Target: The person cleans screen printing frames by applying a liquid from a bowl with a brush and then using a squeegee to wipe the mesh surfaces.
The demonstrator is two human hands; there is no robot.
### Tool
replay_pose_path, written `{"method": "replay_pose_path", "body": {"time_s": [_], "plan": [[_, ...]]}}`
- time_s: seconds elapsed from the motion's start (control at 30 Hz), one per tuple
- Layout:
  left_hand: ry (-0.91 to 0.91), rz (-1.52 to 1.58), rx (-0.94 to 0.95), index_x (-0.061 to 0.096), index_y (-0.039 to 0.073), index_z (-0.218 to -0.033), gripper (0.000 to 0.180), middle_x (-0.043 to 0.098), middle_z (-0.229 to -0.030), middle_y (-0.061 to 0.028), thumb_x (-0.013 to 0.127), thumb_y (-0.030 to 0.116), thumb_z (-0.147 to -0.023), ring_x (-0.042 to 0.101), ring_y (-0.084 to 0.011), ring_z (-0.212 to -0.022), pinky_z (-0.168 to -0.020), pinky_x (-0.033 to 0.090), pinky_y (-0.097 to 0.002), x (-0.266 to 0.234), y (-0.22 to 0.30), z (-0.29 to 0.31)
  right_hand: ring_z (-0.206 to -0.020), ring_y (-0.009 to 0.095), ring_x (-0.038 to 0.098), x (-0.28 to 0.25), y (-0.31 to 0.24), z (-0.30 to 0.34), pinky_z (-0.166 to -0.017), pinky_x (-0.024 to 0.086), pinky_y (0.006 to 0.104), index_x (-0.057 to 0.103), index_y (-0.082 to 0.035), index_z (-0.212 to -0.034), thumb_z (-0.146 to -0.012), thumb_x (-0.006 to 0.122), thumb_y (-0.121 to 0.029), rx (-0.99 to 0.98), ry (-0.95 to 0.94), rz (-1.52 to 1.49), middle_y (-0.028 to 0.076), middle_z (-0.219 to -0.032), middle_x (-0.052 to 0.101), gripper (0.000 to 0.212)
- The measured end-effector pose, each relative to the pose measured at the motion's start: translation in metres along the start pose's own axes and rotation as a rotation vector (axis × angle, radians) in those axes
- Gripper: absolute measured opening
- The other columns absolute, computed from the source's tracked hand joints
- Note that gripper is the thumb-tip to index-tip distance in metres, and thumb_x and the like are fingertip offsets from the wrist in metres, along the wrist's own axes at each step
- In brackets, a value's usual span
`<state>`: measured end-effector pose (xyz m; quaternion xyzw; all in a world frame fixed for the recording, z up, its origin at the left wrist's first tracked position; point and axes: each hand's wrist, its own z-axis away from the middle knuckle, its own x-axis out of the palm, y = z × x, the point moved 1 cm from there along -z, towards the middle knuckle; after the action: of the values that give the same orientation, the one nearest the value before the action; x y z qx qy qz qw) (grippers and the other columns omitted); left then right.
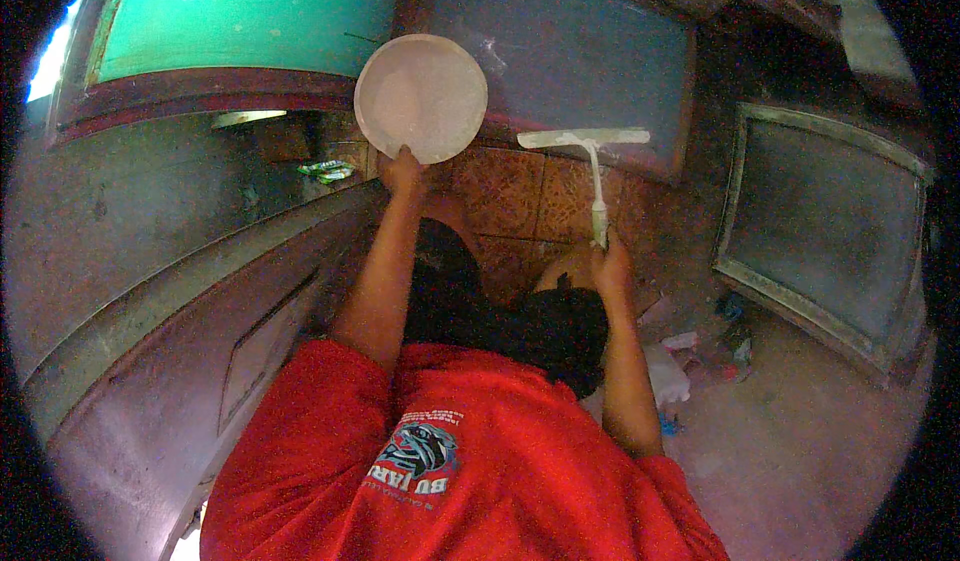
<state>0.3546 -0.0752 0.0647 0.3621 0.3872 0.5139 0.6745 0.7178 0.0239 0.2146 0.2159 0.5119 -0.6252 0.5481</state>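
My left hand (402, 173) is closed on the near rim of a round, pale, shallow dish (420, 98), held up in front of a dark window panel. Whether this is a lid, a plate or a basin, I cannot tell. A white squeegee (597, 176) stands upright in my right hand (612, 259), whose fingers wrap around the lower end of its handle. The squeegee's wide blade points away from me, just in front of the lower edge of the dark panel (590, 56). The dish and the squeegee are apart.
A green-lit window panel (240, 21) lies ahead on the left. Orange patterned tiles (500, 193) show between my knees. A grey framed panel (825, 226) leans at the right, with scattered litter (683, 356) on the floor nearer me. A small green packet (327, 171) rests on the left ledge.
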Motion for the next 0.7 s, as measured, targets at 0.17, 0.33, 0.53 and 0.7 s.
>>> {"method": "replay_pose_path", "body": {"time_s": [0.17,0.33,0.53,0.7], "plan": [[-0.024,-0.150,0.094,0.047,-0.003,-0.120,0.045,0.057,-0.112,-0.0196,0.053,0.006,-0.077,0.061,-0.0322,-0.091,-0.066,0.054,-0.0380,-0.003,-0.007,-0.004,-0.090,0.043,0.056,-0.005,-0.010,0.000,-0.077,0.046,0.0445,0.052,0.001,-0.114,-0.082,0.056,-0.011,0.078,-0.056,0.036,0.026,-0.096,0.059,0.034],[-0.035,-0.309,0.296,0.048,-0.002,-0.120,0.044,0.057,-0.114,-0.0190,0.053,0.006,-0.077,0.060,-0.0315,-0.096,-0.070,0.053,-0.0390,0.003,-0.015,-0.010,-0.089,0.043,0.056,0.000,0.001,-0.003,-0.074,0.046,0.0452,0.053,0.000,-0.111,-0.082,0.057,-0.012,0.022,-0.014,-0.035,0.026,-0.093,0.059,0.032],[-0.090,0.007,-0.025,0.042,-0.001,-0.126,0.048,0.052,-0.120,-0.0191,0.052,0.006,-0.080,0.058,-0.0323,-0.100,-0.069,0.053,-0.0402,-0.026,-0.036,-0.043,-0.089,0.043,0.056,0.010,-0.022,-0.012,-0.073,0.046,0.0448,0.054,-0.001,-0.112,-0.082,0.056,-0.016,0.015,-0.123,-0.039,0.025,-0.096,0.059,0.033],[-0.144,0.095,-0.298,0.032,0.000,-0.131,0.052,0.047,-0.121,-0.0194,0.052,0.014,-0.084,0.055,-0.0322,-0.099,-0.070,0.052,-0.0419,-0.002,0.032,0.004,-0.089,0.041,0.057,0.037,-0.013,-0.023,-0.074,0.045,0.0471,0.053,-0.005,-0.116,-0.083,0.054,-0.018,0.061,-0.162,0.027,0.022,-0.099,0.060,0.035]]}}
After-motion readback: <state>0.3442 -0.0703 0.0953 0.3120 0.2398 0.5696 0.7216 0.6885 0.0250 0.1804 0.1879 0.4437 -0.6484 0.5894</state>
